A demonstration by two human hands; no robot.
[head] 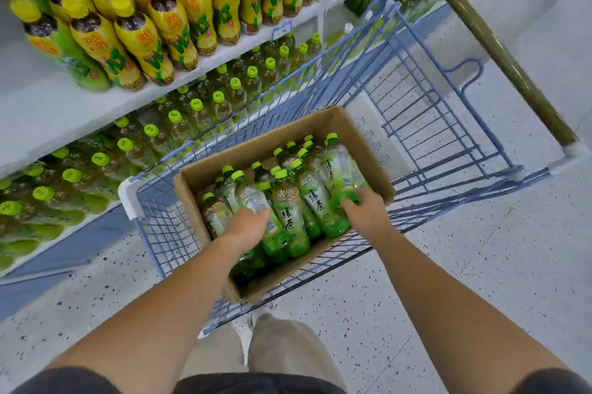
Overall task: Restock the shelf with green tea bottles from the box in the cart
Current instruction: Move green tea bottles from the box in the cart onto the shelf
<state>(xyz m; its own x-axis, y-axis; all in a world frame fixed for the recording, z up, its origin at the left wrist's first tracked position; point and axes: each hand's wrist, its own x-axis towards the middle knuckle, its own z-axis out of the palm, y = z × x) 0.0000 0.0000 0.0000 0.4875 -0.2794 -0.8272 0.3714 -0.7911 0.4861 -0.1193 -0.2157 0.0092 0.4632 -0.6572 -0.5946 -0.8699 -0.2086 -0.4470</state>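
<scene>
An open cardboard box (358, 134) sits in a blue wire cart (413, 99) and holds several green tea bottles with lime caps, lying tilted. My left hand (245, 227) is curled over one green tea bottle (253, 196) at the box's left side. My right hand (365, 212) grips the lower end of another green tea bottle (341, 166) at the box's right side. Both bottles still rest among the others in the box. To the left, the lower shelf (64, 233) carries rows of the same green tea bottles (198, 111).
The upper shelf (54, 111) holds yellow-capped lemon tea bottles (150, 41). The cart's brown handle bar (499, 54) runs along the right. Speckled floor (448, 265) lies around the cart. My legs stand just behind the cart's near end.
</scene>
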